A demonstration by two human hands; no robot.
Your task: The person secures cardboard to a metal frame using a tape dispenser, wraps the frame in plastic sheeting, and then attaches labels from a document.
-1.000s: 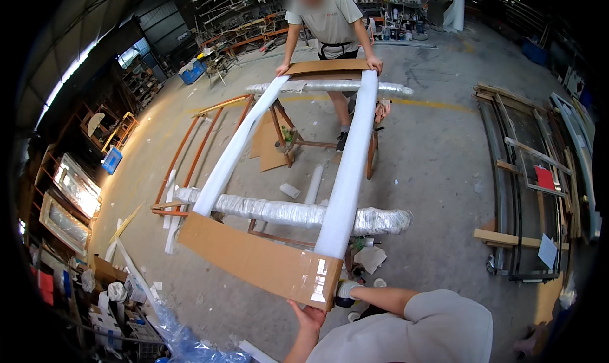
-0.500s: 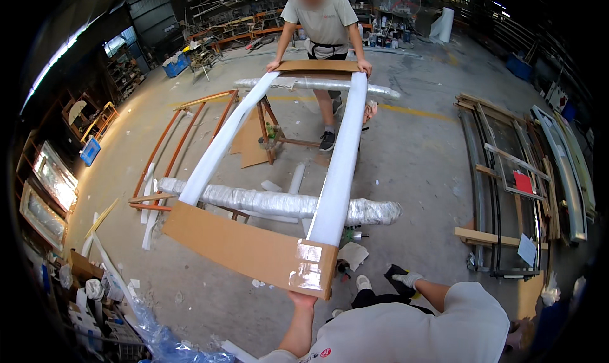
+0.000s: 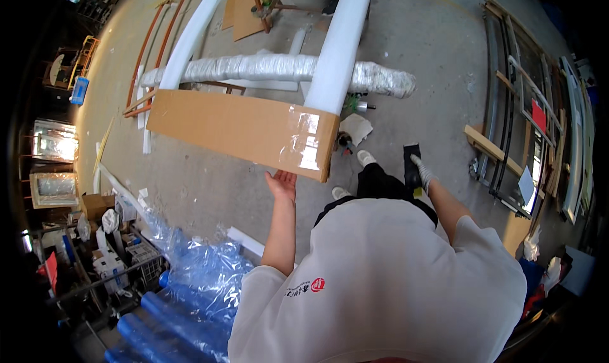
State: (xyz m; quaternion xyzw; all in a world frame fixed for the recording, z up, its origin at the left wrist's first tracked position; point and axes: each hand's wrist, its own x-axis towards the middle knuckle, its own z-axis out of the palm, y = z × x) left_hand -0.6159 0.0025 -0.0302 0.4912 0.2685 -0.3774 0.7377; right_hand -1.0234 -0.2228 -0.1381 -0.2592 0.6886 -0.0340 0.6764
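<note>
A large rectangular frame has white foam-wrapped sides [image 3: 339, 46] and a brown cardboard-covered near end [image 3: 219, 125] with clear tape at its right corner. It lies across a support bar [image 3: 254, 68] wrapped in clear film. My left hand [image 3: 281, 185] is bare, palm up, with fingers spread at the lower edge of the cardboard; its fingertips partly pass under it. My right hand [image 3: 424, 173], in a pale glove, is closed around a black object [image 3: 412, 157] with a yellowish lower end, held beside my leg; its kind is unclear. The frame's far end is out of view.
Blue plastic-wrapped rolls [image 3: 171, 318] and a cart of boxes [image 3: 120, 261] stand at lower left. Metal frames and wooden bars [image 3: 507, 122] lie along the right. Orange trestle legs [image 3: 266, 14] stand under the frame. A tool [image 3: 344, 140] lies near my feet.
My view has tilted down, so the frame sits higher in the picture and the co-worker is mostly out of sight. My left hand has moved left along the cardboard edge, its fingers now visible.
</note>
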